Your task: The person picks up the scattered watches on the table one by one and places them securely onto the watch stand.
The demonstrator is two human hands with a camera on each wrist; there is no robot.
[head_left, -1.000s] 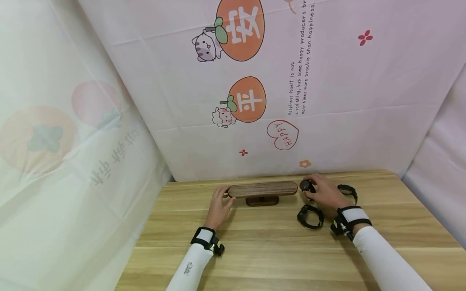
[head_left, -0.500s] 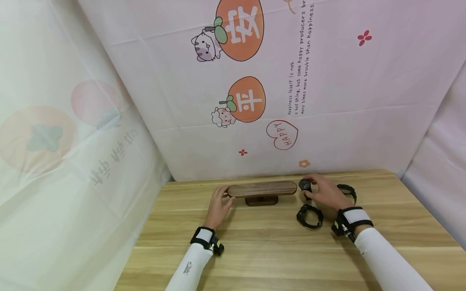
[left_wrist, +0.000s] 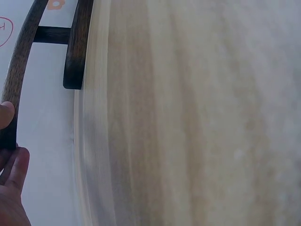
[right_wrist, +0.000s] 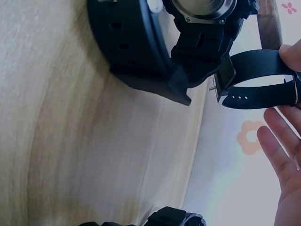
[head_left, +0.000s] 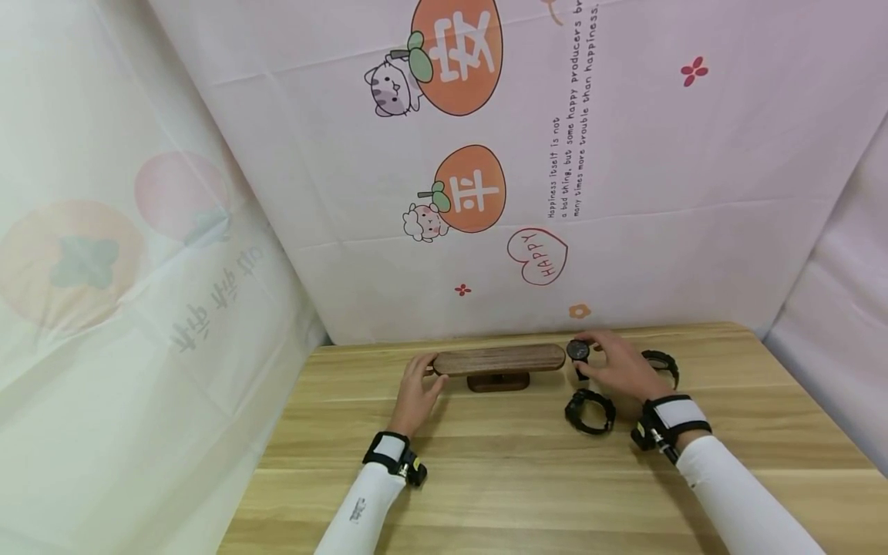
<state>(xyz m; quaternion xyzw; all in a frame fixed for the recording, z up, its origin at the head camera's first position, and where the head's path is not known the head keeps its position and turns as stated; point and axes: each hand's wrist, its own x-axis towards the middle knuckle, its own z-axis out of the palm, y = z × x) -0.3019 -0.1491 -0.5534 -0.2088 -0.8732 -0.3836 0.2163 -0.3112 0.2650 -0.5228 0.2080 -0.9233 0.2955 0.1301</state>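
A dark wooden T-bar watch stand (head_left: 499,360) stands upright near the table's back edge. My left hand (head_left: 415,395) holds the left end of its bar, the thumb on one side and fingers at the tip in the left wrist view. At the bar's right end, my right hand (head_left: 620,370) pinches a black watch (head_left: 578,351) by its strap (right_wrist: 258,63). The watch's round face points up and forward; its strap forms a loop beside the bar's tip, not around it. Whether watch and bar touch cannot be told.
A second black watch (head_left: 590,412) lies on the wooden table (head_left: 499,478) in front of my right hand. Another black watch (head_left: 662,364) rests to the right of that hand. A printed white cloth (head_left: 388,293) hangs behind the table.
The watch in my right hand has shifted slightly left toward the bar's end, and its face has turned more into view. My left hand and the stand have stayed put.
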